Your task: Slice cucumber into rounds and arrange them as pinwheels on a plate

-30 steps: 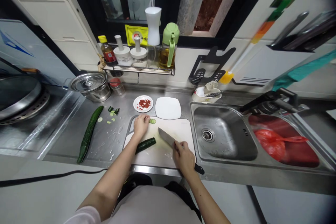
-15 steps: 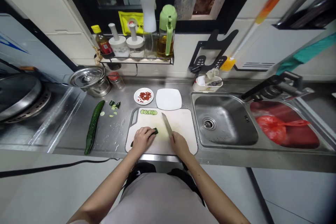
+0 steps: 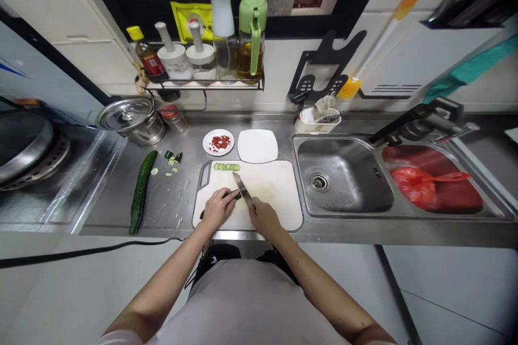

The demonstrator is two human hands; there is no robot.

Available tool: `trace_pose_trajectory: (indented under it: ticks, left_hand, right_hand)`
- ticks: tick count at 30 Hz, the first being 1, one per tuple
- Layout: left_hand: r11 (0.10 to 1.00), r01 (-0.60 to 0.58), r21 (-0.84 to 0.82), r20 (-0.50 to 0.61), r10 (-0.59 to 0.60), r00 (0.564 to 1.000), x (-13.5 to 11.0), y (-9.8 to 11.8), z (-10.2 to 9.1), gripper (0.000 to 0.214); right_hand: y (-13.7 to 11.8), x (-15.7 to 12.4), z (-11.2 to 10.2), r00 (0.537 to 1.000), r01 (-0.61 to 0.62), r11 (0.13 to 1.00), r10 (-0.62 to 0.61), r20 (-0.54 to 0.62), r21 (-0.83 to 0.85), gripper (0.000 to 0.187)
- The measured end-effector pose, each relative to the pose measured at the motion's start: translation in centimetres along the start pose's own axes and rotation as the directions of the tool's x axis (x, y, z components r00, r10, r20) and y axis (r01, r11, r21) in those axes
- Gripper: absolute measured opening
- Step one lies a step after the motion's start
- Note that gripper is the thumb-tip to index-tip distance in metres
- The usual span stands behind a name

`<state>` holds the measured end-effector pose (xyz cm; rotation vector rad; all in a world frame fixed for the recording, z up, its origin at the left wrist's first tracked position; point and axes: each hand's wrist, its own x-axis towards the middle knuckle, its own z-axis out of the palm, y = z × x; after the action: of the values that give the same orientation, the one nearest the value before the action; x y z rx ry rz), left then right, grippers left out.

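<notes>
My left hand is closed over a dark green cucumber piece, which lies on the white cutting board. Most of that piece is hidden under the fingers; its ends peek out on both sides. Gripped by the handle in my right hand is a kitchen knife, its blade slanting up and left, right beside the cucumber's cut end. A row of overlapping cucumber slices lies near the board's upper left edge. A whole cucumber rests on the steel counter to the left.
Behind the board stand a small plate of red chopped bits and a white square plate. Cucumber scraps lie at left, near a lidded steel pot. The double sink is at right, holding a red plastic bag.
My right hand has brought the knife left, from apart to beside the cucumber piece's end. The left hand stays on the piece. The camera view has shifted slightly.
</notes>
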<state>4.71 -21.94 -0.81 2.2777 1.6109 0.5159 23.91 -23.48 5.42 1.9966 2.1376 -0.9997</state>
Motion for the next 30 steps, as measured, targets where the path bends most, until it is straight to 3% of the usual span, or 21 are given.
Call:
trace_pose_trajectory:
  ticks: [13, 20, 30]
  left_hand:
    - [0.997, -0.042, -0.059, 0.033, 0.044, 0.998, 0.5, -0.3, -0.2, 0.029]
    - [0.996, -0.053, -0.068, -0.002, 0.053, 0.999, 0.3, -0.5, 0.3, 0.028]
    - [0.997, -0.040, -0.071, 0.010, 0.041, 0.999, 0.5, -0.4, 0.3, 0.028]
  right_hand:
    - [-0.5, -0.1, -0.3, 1.000, -0.003, 1.000, 0.004, 0.030, -0.021, 0.025]
    - [-0.9, -0.3, 0.0, 0.999, -0.005, 1.000, 0.006, 0.044, -0.025, 0.026]
    - [-0.2, -2.3, 0.3, 0.994, 0.003, 0.995, 0.008, 0.108, -0.103, 0.032]
